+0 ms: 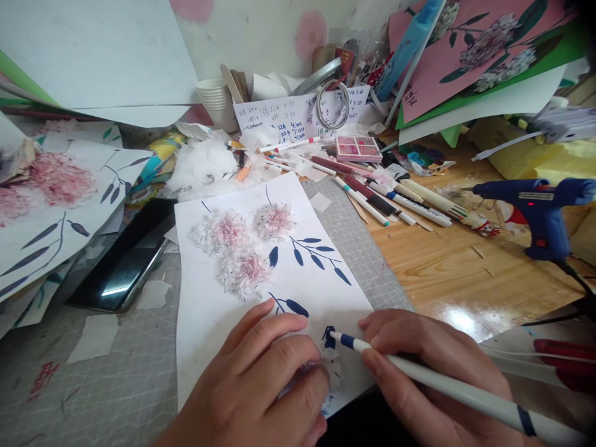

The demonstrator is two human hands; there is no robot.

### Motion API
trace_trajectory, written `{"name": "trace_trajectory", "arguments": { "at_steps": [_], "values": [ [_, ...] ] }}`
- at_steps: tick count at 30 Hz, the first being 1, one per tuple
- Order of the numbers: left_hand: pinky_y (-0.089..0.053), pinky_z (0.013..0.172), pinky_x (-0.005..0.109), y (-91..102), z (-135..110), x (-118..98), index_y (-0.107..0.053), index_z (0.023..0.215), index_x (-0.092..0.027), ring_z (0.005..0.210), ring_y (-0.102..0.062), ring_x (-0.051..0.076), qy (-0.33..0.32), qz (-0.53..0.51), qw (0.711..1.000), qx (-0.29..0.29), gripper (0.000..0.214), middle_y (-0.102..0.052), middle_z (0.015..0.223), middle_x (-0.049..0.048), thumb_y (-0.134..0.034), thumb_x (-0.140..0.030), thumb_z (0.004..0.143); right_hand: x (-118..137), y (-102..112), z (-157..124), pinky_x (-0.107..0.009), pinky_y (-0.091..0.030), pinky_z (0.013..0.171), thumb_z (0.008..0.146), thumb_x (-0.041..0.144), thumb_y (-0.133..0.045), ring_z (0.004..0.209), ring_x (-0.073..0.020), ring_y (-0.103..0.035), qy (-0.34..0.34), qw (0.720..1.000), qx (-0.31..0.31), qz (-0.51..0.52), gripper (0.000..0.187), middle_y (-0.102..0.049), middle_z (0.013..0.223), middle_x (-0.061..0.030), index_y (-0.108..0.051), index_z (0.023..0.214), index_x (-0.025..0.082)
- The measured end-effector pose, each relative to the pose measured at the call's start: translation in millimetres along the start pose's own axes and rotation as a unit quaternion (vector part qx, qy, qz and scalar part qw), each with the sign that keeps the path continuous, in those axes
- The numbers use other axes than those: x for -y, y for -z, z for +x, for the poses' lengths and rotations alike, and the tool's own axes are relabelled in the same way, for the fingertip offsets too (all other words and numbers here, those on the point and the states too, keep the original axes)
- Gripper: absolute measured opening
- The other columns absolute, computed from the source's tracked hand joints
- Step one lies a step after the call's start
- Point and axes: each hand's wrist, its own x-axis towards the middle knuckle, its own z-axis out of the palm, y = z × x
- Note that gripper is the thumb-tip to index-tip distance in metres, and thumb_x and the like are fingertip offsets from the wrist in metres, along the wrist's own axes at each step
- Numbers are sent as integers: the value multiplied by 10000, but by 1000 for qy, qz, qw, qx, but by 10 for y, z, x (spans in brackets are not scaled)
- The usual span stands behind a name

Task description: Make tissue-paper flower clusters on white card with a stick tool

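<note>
A white sheet of paper [223, 310] lies on a grey cutting mat [130, 372], bearing three fluffy pink paper flowers [242, 248] and dark blue painted leaves [316, 254]. My right hand [419, 372] grips a white marker pen [465, 394] whose blue tip touches a blue leaf shape near the sheet's bottom edge. My left hand [261, 385] rests curled on the sheet's lower part, fingers pressing on a small fluffy paper tuft beside the pen tip.
A black phone [123, 261] lies left of the sheet. Several pens and markers [386, 198] are strewn behind it. A blue glue gun [540, 211] stands on the wooden table at the right. Flower pictures [51, 198] and paper cups [216, 99] crowd the edges.
</note>
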Motion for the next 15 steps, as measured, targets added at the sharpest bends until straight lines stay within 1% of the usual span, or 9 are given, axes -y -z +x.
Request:
{"name": "trace_trajectory", "arguments": {
  "at_steps": [2, 4, 5, 9, 11, 13, 15],
  "values": [
    [-376, 1090, 427, -2, -3, 9, -690, 900, -234, 1073, -574, 210, 11, 3, 1000, 4, 150, -675, 914, 1, -542, -244, 878, 7, -1, 0, -259, -569, 602, 802, 137, -585, 705, -180, -697, 20, 999, 24, 9, 81, -692, 719, -19, -591, 785, 216],
    [-373, 1092, 415, -5, -10, 11, -692, 889, -232, 1060, -579, 206, 0, -1, 1000, -4, 163, -675, 897, 1, -530, -246, 884, 12, -6, 0, -264, -572, 625, 804, 139, -586, 723, -182, -698, 26, 999, 39, 14, 84, -685, 704, -12, -592, 777, 218],
    [-375, 1089, 410, -5, -12, 7, -693, 884, -232, 1051, -582, 204, -8, -4, 1000, -9, 164, -676, 889, 0, -530, -248, 884, 13, -9, 0, -263, -571, 619, 806, 139, -584, 724, -182, -699, 20, 999, 39, 14, 83, -687, 710, -13, -591, 785, 218],
    [-354, 1101, 420, 11, -7, -23, -692, 907, -224, 1072, -573, 208, 12, -1, 1000, 13, 148, -681, 920, -1, -547, -227, 879, 2, -17, 2, -249, -554, 552, 811, 142, -585, 703, -177, -700, -2, 1000, 7, 4, 78, -706, 773, -28, -582, 822, 219],
    [-348, 1103, 423, 19, 0, -34, -694, 914, -226, 1073, -570, 207, 16, -3, 1000, 10, 156, -680, 918, -1, -541, -232, 885, -3, -7, 4, -252, -567, 590, 803, 133, -588, 720, -180, -703, 9, 1000, 19, 10, 87, -704, 761, -24, -585, 815, 220],
    [-341, 1104, 426, 18, 3, -34, -697, 917, -229, 1072, -569, 207, 20, -8, 1000, 7, 162, -679, 915, -1, -538, -241, 890, -3, 7, 4, -260, -582, 662, 790, 117, -591, 743, -181, -705, 27, 998, 47, 23, 103, -698, 731, -14, -593, 808, 218],
    [-333, 1107, 422, 8, -2, -28, -700, 921, -229, 1072, -567, 205, 19, -13, 1000, 5, 166, -679, 917, -2, -537, -243, 892, 0, 11, 2, -258, -582, 671, 788, 111, -588, 739, -178, -706, 30, 998, 48, 28, 104, -695, 712, -9, -593, 796, 215]
  ]
}}
